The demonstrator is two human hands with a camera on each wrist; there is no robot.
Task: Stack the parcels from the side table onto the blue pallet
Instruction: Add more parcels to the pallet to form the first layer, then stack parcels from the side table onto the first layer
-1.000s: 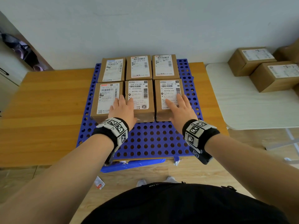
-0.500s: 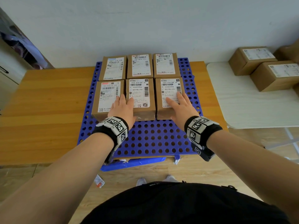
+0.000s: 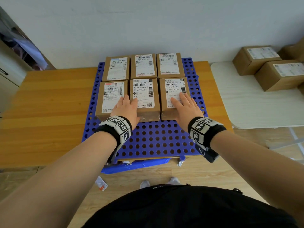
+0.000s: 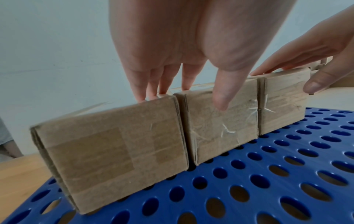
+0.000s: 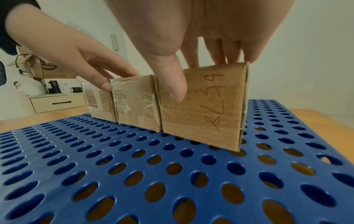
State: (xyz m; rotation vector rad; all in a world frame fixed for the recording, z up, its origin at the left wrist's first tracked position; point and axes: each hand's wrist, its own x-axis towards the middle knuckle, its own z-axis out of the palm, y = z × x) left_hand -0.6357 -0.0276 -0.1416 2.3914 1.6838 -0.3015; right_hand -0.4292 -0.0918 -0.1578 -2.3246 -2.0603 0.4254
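A wooden table (image 3: 49,102) stood against a pale wall (image 3: 148,27), with a drawer cabinet (image 5: 57,103) beyond.

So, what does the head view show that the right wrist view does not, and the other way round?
Only the head view shows the three back-row parcels, the printed labels and the parcels on the side table. Only the right wrist view shows handwriting on the right front parcel and a drawer unit. Both show the blue pallet, the front row and the left hand and right hand resting flat on it.
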